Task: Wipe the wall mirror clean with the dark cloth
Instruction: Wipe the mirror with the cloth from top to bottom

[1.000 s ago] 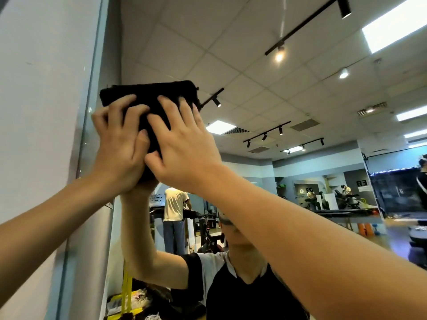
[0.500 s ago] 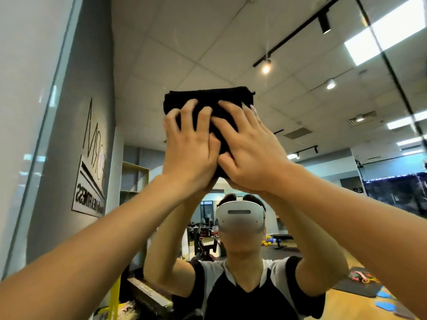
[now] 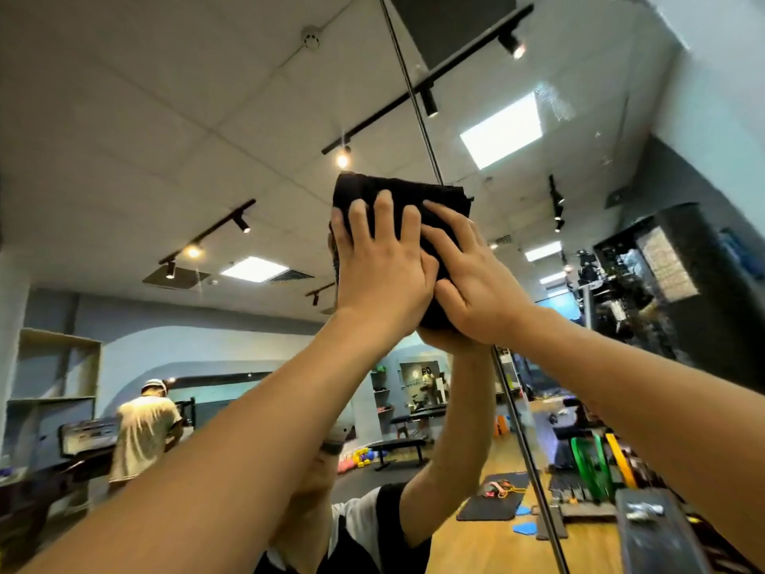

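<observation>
Since the earlier frame the dark cloth (image 3: pixel 403 200) and both hands have travelled rightward along the wall mirror (image 3: pixel 165 159), now reaching a vertical panel seam (image 3: pixel 418 105).

Left hand (image 3: pixel 381 263) and right hand (image 3: pixel 472 279): fingers straight and spread, pressing the folded cloth flat against the glass high up, gripping nothing.

Progress: mid-wipe, judged partway; the upper band is being covered, lower glass and the right-hand panel likely remain. No streaks or smudges can be made out. Cloth looks black, thick, folded into a pad.
</observation>
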Demonstrator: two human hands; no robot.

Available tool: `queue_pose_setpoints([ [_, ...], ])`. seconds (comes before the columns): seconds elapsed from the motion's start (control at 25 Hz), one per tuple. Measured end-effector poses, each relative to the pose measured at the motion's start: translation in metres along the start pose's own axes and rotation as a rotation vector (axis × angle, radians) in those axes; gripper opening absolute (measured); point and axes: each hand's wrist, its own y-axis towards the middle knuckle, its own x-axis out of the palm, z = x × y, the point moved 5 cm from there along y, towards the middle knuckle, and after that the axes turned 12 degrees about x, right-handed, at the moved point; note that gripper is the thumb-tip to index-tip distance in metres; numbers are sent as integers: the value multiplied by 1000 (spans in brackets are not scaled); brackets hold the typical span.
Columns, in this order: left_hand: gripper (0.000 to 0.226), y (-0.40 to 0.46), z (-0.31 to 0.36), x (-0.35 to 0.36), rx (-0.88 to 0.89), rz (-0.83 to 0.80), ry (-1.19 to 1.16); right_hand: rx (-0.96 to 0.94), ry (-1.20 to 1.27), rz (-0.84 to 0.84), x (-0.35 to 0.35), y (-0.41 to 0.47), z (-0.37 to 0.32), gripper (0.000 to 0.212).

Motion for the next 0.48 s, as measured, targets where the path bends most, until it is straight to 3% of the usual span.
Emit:
queue_pose_setpoints([
  [0.48,49,-33,22,-3,82,-55,79,39,88,1,5,-51,1,65],
])
